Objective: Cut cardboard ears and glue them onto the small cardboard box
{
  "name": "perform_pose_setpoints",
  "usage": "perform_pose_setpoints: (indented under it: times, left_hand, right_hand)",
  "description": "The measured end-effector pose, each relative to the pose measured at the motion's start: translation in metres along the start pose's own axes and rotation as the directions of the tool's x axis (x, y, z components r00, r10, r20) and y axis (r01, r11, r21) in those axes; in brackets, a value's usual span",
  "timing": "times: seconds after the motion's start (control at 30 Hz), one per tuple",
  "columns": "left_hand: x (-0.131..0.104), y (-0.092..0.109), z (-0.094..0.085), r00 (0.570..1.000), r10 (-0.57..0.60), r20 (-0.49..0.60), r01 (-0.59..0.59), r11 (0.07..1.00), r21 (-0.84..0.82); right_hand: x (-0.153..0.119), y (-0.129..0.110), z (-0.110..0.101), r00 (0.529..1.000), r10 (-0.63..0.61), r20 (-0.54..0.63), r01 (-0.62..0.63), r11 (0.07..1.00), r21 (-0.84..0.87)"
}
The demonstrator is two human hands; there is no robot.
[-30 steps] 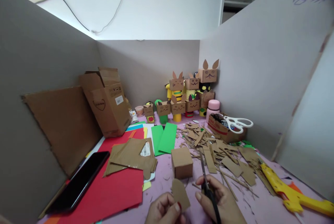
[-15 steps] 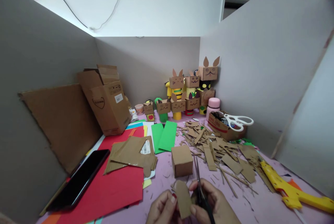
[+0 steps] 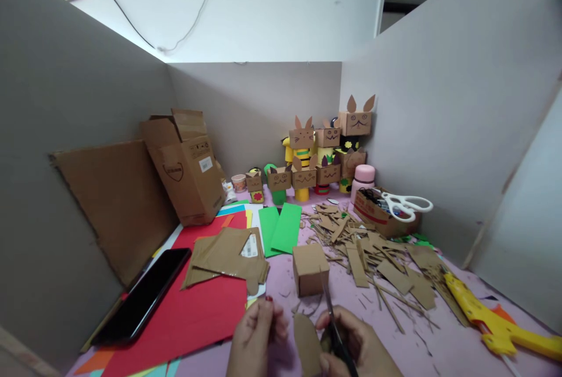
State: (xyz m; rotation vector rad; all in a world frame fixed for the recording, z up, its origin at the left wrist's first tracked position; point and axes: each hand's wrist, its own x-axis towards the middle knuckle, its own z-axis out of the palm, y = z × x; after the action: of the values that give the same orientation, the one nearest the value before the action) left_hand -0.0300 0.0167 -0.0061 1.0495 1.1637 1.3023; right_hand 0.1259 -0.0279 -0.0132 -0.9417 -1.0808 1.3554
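Black-handled scissors are in my right hand, blades pointing up and away from me. The same hand's thumb also pins a brown cardboard strip with a rounded top end, at the lower edge of the view. To the left of the strip and apart from it is my left hand, its fingers loosely curled, with nothing visible in them. Just beyond my hands a small closed cardboard box rests on the purple tabletop; the scissor tips overlap its front right edge in view.
Cardboard scraps cover the right middle, near a yellow glue gun. At left lie a phone, red paper and flat cardboard. Green sheets, several cardboard animal figures and a box with white scissors stand farther back.
My left hand has let go of the cardboard strip and moved left. The strip stays with my right hand and sits slightly lower. The camera view has shifted a little.
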Motion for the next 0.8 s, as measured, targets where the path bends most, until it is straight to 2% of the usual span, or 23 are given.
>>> perform_pose_setpoints:
  times: [0.17,0.27,0.33,0.4,0.47,0.5,0.57,0.67,0.8]
  left_hand:
    - [-0.011,-0.001,0.008,0.980,-0.074,0.186,0.073,0.997,0.012]
    - [-0.012,-0.007,0.012,0.955,-0.068,0.288,0.088,0.995,-0.055]
    - [-0.011,-0.010,0.011,0.943,-0.063,0.327,0.096,0.991,-0.088]
    - [-0.006,-0.012,0.008,0.962,-0.055,0.267,0.090,0.989,-0.121]
    - [0.002,-0.012,0.003,0.993,-0.039,0.111,0.054,0.989,-0.136]
    - [0.006,-0.010,0.000,0.999,-0.026,0.028,0.030,0.989,-0.145]
    - [0.011,-0.007,-0.005,0.997,-0.007,-0.078,-0.005,0.988,-0.152]
    - [0.015,-0.001,-0.010,0.988,0.012,-0.156,-0.037,0.987,-0.159]
    - [0.014,0.002,-0.010,0.985,0.022,-0.169,-0.049,0.985,-0.162]
  right_hand:
    - [0.003,0.003,-0.002,0.999,-0.028,-0.035,0.029,1.000,0.009]
    - [0.002,0.004,-0.004,1.000,-0.007,0.015,0.007,1.000,-0.012]
    - [0.001,0.003,-0.005,1.000,-0.027,0.006,0.027,0.999,0.021]
    - [0.002,0.003,-0.009,0.993,-0.087,-0.081,0.094,0.993,0.078]
    - [0.007,0.004,-0.011,0.983,-0.111,-0.144,0.130,0.982,0.137]
    - [0.011,0.006,-0.012,0.988,-0.089,-0.129,0.110,0.980,0.165]
    - [0.020,0.014,-0.007,1.000,0.012,-0.014,-0.009,0.977,0.211]
    - [0.029,0.032,0.009,0.976,0.144,0.160,-0.173,0.967,0.187]
    - [0.024,0.044,0.024,0.940,0.194,0.281,-0.235,0.964,0.120]
